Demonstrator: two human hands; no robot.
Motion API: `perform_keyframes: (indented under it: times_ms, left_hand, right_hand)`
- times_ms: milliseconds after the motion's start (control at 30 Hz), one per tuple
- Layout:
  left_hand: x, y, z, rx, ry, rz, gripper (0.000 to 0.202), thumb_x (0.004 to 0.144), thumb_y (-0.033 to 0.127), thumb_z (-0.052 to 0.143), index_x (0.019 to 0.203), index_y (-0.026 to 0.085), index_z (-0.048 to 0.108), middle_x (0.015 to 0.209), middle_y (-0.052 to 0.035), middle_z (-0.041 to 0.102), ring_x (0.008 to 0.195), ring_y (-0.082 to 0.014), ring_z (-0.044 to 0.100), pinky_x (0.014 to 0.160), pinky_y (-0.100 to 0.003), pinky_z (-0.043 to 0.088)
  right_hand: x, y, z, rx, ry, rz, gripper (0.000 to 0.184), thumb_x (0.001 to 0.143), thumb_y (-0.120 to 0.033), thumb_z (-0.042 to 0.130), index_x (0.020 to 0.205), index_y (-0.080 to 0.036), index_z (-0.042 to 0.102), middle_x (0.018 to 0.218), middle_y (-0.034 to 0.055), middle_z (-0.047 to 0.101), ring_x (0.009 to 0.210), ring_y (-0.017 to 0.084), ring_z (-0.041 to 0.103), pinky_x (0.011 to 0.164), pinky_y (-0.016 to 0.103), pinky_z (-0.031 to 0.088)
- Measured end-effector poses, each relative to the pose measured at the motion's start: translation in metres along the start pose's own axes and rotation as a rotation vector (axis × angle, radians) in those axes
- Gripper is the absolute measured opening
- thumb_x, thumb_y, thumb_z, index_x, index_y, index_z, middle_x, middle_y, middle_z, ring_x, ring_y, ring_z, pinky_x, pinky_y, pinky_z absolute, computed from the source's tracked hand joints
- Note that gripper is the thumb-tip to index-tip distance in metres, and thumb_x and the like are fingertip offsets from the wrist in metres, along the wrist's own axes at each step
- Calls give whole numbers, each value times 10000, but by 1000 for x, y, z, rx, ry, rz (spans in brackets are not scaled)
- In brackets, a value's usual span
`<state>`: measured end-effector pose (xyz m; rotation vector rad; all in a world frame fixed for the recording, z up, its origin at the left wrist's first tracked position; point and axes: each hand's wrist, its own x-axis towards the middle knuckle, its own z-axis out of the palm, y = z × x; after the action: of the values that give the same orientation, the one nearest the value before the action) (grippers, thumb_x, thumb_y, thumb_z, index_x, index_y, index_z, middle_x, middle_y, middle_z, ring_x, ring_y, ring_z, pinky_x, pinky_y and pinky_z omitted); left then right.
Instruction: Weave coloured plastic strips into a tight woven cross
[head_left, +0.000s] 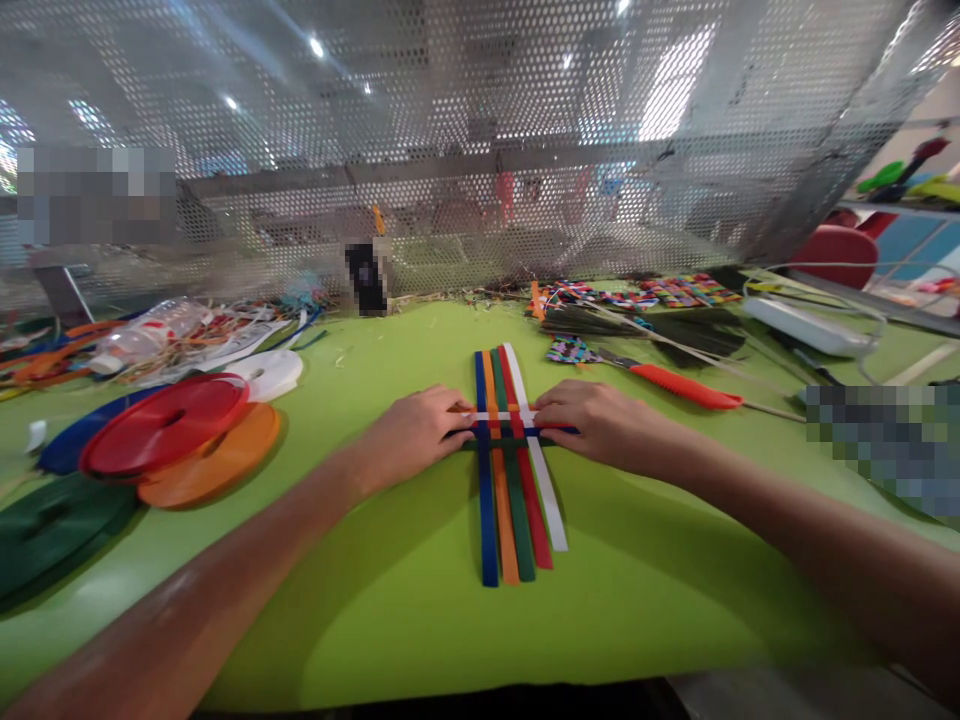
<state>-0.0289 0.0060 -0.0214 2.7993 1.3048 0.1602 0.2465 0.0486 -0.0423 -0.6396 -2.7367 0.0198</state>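
Note:
Several flat ribbon strips lie woven on the table, running lengthwise from a blue strip (488, 530) through an orange strip (508, 540), a green strip (523, 530) and a red strip (537, 510) to a white strip (551, 510). Shorter crosswise strips in orange, white, blue and green pass over and under them near the middle. My left hand (420, 428) has its fingers closed on the left ends of the crosswise strips. At their right ends, my right hand (589, 422) pinches them, with a dark blue end showing under its fingers. Both hands hide parts of these ends.
On the left lie flat ribbon rolls: a red roll (165, 425), orange roll (217, 460), green roll (67, 530) and white roll (270, 375). Behind them is a plastic bottle (157, 330). An orange-handled tool (686, 387) lies right. Perforated metal mesh (465, 130) stands behind the green table (420, 620).

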Motion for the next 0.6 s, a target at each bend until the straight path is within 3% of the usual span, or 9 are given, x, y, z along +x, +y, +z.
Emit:
perform_keyframes:
  times_ms: [167,467,600]
  left_hand:
    - [-1,-3,6,-18,49,55,292,1006,249,534,1253,173,671,1325,-105,635,1207,-241,601,1072,-399,476]
    - [1,-6,7,37,20,108,287,1017,255,515,1232,200,696,1289,-82,687,1144,-240,661,998,-374,533]
    - [0,-2,3,-1,-7,84,306,1029,305,491,1206,189,712,1273,-99,684,1139,-253,659,1004,-410,535]
  right_hand:
    - [-1,-2,0,-17,-21,12,210,983,-200,568,1050,-159,763,1029,117,758,905,240,702,828,361,546]
    - [-2,0,3,-60,14,-17,214,984,-200,562,1022,-167,770,1037,113,764,896,229,708,814,342,549]
    - [-3,-1,4,-63,30,-19,195,970,-182,580,1007,-155,769,1015,116,765,879,232,707,803,342,549]
